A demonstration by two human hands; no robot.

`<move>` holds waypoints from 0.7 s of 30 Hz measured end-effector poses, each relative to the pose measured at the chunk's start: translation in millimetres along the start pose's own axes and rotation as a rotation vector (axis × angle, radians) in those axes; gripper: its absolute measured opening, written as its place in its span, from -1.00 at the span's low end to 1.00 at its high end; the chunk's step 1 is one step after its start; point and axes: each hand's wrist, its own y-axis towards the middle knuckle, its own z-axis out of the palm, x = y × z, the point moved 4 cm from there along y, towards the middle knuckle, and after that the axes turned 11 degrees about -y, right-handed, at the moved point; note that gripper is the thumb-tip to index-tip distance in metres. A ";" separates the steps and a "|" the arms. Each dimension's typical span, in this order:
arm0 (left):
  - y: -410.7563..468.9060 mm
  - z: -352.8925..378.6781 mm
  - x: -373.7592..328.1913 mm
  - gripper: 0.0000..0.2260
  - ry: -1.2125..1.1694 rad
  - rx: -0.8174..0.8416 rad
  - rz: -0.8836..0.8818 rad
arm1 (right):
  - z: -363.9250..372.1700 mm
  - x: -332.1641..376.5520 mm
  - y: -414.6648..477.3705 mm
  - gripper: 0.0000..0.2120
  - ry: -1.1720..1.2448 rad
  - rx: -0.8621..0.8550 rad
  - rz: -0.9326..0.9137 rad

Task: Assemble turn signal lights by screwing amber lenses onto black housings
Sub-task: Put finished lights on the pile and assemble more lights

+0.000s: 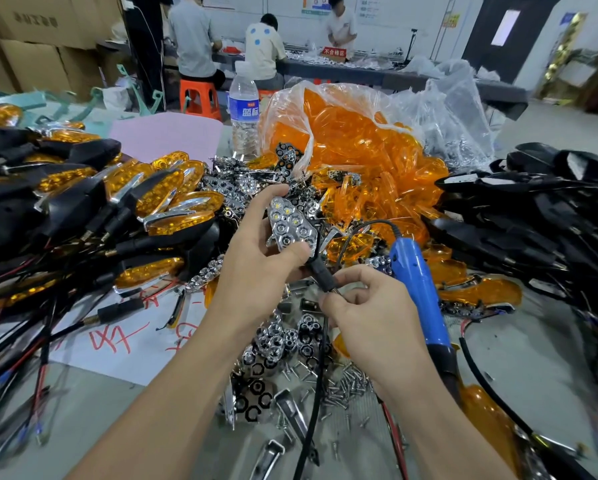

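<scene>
My left hand (256,258) grips a black housing with a chrome honeycomb reflector (292,225) seated in it, facing up. My right hand (370,306) pinches the housing's black stem and wire (323,277) just below it. A blue electric screwdriver (418,289) lies on the table right beside my right hand. Loose amber lenses (359,161) spill from a clear plastic bag behind. Small screws (346,382) are scattered on the table under my wrists.
Finished amber-and-black lights (145,202) are piled at the left with their wires. Black housings (550,216) heap at the right. Chrome reflectors (280,337) lie in the middle. A water bottle (243,112) stands behind. People work at a far bench.
</scene>
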 end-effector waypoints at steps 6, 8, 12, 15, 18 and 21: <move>1.9 -7.0 1.0 -0.66 -0.124 -0.063 -0.012 | -2.8 0.6 -0.4 -0.78 -0.013 -0.004 0.016; 1.1 -6.4 0.3 -0.64 -0.149 -0.064 -0.027 | -5.4 1.1 -1.0 -0.87 -0.067 -0.013 0.005; -0.3 -3.4 -1.7 -0.59 -0.169 -0.023 -0.045 | -4.7 4.2 -5.2 -0.88 -0.134 -0.004 0.009; -0.5 -4.0 -3.5 -0.55 -0.148 -0.007 -0.045 | -5.6 6.4 -4.4 -0.86 -0.136 0.011 0.003; 1.1 -9.3 -3.9 -0.52 -0.184 -0.081 -0.076 | -7.3 7.5 -3.6 -0.78 -0.077 0.128 0.041; 1.1 -13.1 -5.2 -0.49 -0.220 -0.136 -0.087 | -16.0 6.7 -2.1 -0.85 -0.173 0.193 0.059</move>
